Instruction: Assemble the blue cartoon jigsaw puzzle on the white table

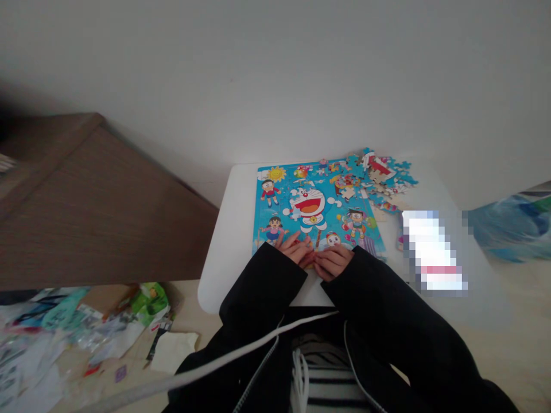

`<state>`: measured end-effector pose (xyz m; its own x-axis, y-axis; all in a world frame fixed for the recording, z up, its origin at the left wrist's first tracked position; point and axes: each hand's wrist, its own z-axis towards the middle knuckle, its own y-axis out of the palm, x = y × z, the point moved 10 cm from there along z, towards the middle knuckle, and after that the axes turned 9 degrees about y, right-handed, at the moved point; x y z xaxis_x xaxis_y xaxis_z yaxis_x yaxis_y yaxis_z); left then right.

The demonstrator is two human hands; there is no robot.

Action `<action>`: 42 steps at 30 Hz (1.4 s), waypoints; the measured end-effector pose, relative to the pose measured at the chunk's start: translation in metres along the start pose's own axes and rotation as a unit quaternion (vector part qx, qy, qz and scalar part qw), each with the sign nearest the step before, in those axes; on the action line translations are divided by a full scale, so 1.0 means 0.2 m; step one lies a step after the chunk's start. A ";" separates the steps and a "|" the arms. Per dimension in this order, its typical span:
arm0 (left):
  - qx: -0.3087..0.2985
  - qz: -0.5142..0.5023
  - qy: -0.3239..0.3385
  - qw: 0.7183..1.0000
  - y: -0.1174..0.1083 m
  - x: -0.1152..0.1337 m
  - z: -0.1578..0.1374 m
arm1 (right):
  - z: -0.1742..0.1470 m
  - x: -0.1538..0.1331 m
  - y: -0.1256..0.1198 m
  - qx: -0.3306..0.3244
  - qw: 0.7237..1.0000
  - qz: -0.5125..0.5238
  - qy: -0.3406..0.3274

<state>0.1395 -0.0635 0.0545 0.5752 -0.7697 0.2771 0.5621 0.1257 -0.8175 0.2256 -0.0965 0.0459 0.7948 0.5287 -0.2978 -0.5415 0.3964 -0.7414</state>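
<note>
Puzzle point(313, 207) looked light, stiff, likely to split at joints; pieces point(381, 171) best pinched by edges. Left hand point(295, 249) and right hand point(334, 261) curled at puzzle's near side; couldn't tell grip.

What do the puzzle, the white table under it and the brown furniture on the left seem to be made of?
Puzzle: probably cardboard with a printed face, judging by its bright picture and the knobbed loose pieces. White table: perhaps plastic or laminate, smooth and plain, with rounded corners. Brown furniture: wood or wood-look board, rather matte, with faint streaks.
</note>
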 end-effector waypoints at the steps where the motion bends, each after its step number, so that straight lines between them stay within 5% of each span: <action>1: 0.000 0.003 0.003 1.000 0.00 0.00 0.00 | -0.01 0.01 0.02 -0.012 1.000 -0.004 0.012; 11: 0.028 0.027 0.039 0.998 0.00 0.03 0.01 | 0.03 -0.06 0.00 0.009 1.000 0.005 0.012; 17: 0.010 0.005 0.038 0.999 0.00 0.05 0.02 | 0.16 0.07 -0.40 0.008 0.999 0.010 0.046; 21: 0.010 -0.003 0.034 0.999 0.00 0.04 0.02 | 0.32 0.34 -0.71 -0.011 0.988 -0.083 0.131; 25: 0.023 -0.004 0.030 0.999 -0.01 0.04 0.02 | 0.50 0.64 -0.85 -0.028 0.969 -0.164 0.183; 33: 0.035 -0.001 0.031 0.999 -0.02 0.03 0.02 | 0.57 1.34 -0.56 -0.193 0.917 -0.149 0.316; 37: 0.038 0.000 0.036 0.999 -0.01 0.03 0.02 | 0.57 1.41 -0.35 -0.246 0.905 -0.153 0.312; 42: 0.035 -0.001 0.036 0.999 -0.01 0.03 0.01 | 0.69 1.33 -0.18 -0.215 0.926 -0.128 0.283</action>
<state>0.1431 -0.0665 0.0597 0.5310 -0.8129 0.2393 0.6050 0.1658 -0.7788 0.4187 0.1331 0.0769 0.9642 -0.0684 -0.2563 -0.2530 0.0541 -0.9660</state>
